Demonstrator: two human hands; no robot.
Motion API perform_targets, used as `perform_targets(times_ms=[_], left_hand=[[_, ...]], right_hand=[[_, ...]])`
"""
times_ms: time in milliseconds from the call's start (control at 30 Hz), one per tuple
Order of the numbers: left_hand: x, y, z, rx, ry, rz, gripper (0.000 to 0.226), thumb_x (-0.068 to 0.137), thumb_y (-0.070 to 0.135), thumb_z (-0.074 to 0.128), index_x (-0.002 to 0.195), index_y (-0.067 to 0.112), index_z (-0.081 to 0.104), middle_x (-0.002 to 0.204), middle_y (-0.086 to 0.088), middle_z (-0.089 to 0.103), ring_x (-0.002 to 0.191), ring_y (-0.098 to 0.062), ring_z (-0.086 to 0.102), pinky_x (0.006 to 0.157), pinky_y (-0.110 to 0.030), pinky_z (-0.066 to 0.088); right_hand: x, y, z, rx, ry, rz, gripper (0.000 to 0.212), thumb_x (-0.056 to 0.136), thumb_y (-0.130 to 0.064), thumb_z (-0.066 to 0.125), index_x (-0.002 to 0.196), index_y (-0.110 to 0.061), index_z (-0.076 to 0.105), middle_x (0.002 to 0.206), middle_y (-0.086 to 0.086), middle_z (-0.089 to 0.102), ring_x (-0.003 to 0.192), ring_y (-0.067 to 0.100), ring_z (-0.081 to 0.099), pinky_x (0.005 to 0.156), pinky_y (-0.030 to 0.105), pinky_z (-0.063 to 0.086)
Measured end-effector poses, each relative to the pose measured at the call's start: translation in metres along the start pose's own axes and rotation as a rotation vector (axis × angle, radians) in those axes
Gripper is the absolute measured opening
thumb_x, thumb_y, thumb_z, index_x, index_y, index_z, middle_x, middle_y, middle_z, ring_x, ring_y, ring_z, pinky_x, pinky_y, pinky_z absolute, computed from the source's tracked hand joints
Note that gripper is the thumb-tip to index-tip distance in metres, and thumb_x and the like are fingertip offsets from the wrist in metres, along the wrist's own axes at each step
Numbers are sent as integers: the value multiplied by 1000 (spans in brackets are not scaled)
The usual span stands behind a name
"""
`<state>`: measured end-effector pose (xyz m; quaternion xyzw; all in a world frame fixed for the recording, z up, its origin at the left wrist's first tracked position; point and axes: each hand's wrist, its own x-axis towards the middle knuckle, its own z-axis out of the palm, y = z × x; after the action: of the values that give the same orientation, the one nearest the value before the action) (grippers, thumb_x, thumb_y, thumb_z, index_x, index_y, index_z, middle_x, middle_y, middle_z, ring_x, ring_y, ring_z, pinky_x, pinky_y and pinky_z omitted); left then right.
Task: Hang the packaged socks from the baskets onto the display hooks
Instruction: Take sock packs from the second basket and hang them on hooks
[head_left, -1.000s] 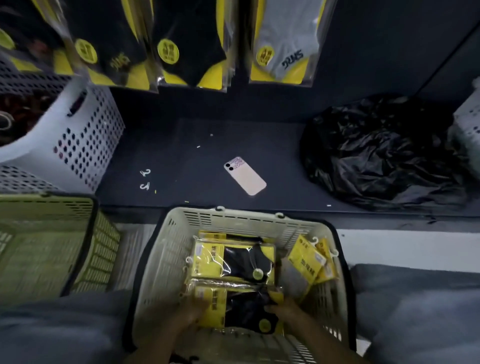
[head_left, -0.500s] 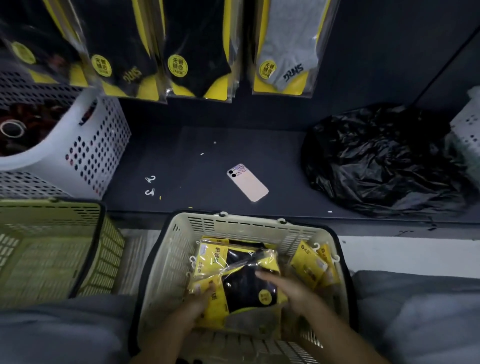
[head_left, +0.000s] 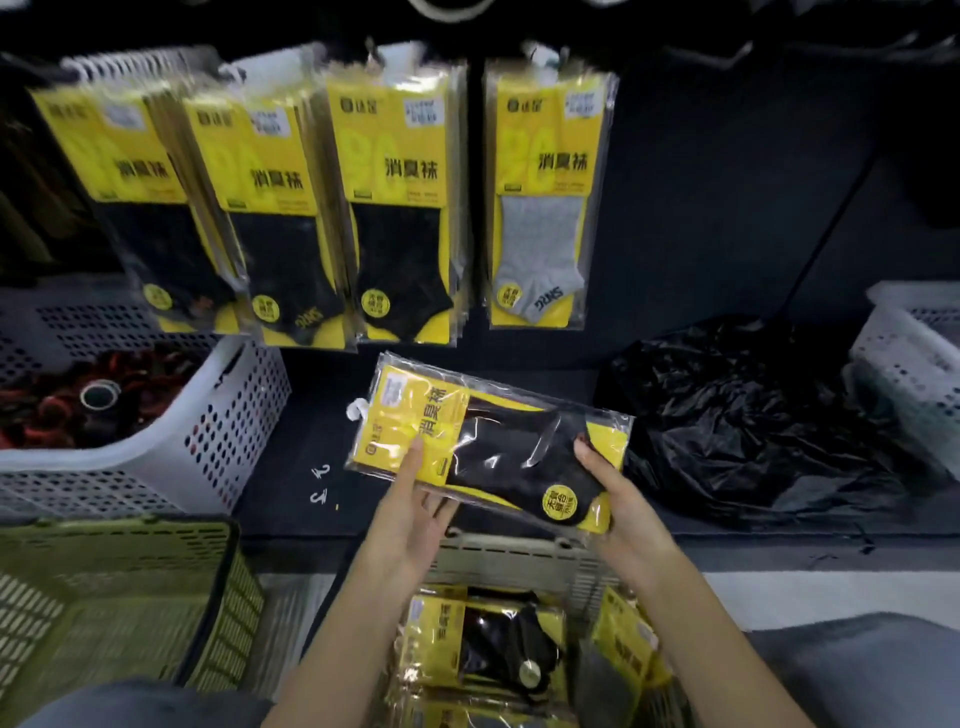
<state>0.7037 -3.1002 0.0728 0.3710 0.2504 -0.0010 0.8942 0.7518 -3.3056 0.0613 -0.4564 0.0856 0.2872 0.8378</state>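
Left hand (head_left: 410, 512) pinches the yellow card end of a sock pack (head_left: 488, 447), thumb on top; right hand (head_left: 618, 499) grips the toe end the same way. It is held flat over the dark shelf (head_left: 296, 415), beyond the basket (head_left: 519, 558) and below the hanging packs (head_left: 400, 208). The glossy film could slip from such light grips, and the small white hanger (head_left: 357, 410) may miss a hook or nudge the crowded rows. The hooks are lost behind blurred packs, and the fingers under the pack are unseen.
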Motion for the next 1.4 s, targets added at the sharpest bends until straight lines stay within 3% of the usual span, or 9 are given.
perform_targets(times_ms=[100, 267, 400, 533, 700, 933, 1100, 1300, 1400], left_hand=[[-8, 17, 29, 106, -55, 195, 48, 82, 39, 60, 126, 21, 53, 115, -12, 68, 97, -11, 69, 81, -28, 48], [-19, 50, 54, 396, -31, 496, 43, 72, 50, 65, 110, 29, 65, 108, 10, 72, 101, -6, 66, 84, -26, 47], [-21, 64, 80, 477, -98, 579, 31, 72, 41, 67, 97, 24, 71, 96, 8, 75, 90, -4, 70, 68, -11, 51], [-22, 77, 104, 526, -166, 594, 40, 61, 45, 74, 94, 22, 73, 91, 6, 76, 85, -6, 71, 62, -10, 51], [-18, 98, 122, 569, -192, 637, 51, 52, 52, 76, 96, 27, 70, 89, 12, 75, 80, -1, 70, 58, -8, 50], [-10, 135, 126, 578, -185, 786, 34, 78, 50, 54, 86, 23, 72, 82, 7, 76, 76, -4, 71, 57, -8, 49], [-9, 176, 124, 581, -80, 938, 41, 76, 58, 54, 49, 28, 58, 43, 12, 50, 40, 1, 46, 44, -6, 33], [-1, 195, 119, 605, -50, 968, 47, 74, 68, 52, 77, 21, 52, 70, -5, 50, 66, -17, 44, 58, -23, 32], [-4, 195, 125, 607, -36, 981, 40, 75, 66, 51, 59, 29, 51, 50, 4, 37, 50, -10, 37, 50, -16, 28]], right_hand=[[0, -10, 14, -26, -29, -41, 56, 62, -46, 83, 113, -25, 70, 119, 5, 68, 110, 24, 65, 95, 42, 50], [-2, -46, 35, -350, 213, -444, 43, 80, -21, 73, 118, -29, 57, 127, -8, 59, 119, 6, 54, 101, 27, 42], [-9, -79, 76, -428, 113, -701, 26, 83, -18, 69, 107, -28, 65, 109, -12, 69, 101, -4, 63, 80, 9, 48], [-17, -97, 108, -409, 58, -848, 28, 73, -25, 72, 99, -18, 68, 94, -7, 74, 88, 4, 69, 72, 12, 51], [-18, -116, 116, -343, 26, -799, 33, 72, -27, 71, 100, -11, 65, 97, 4, 74, 92, 17, 70, 74, 19, 55], [-6, -150, 109, -278, 94, -724, 23, 85, -20, 63, 106, -11, 60, 98, 8, 74, 92, 24, 70, 86, 38, 54], [12, -195, 113, -304, 199, -813, 14, 90, -16, 61, 103, -16, 61, 94, 2, 75, 89, 17, 71, 82, 35, 54], [46, -212, 127, -474, 202, -823, 9, 90, -13, 62, 99, -16, 62, 93, 1, 74, 87, 14, 70, 78, 29, 54], [61, -213, 129, -474, 237, -800, 9, 90, -13, 62, 99, -13, 63, 90, 0, 73, 84, 10, 69, 68, 18, 51]])
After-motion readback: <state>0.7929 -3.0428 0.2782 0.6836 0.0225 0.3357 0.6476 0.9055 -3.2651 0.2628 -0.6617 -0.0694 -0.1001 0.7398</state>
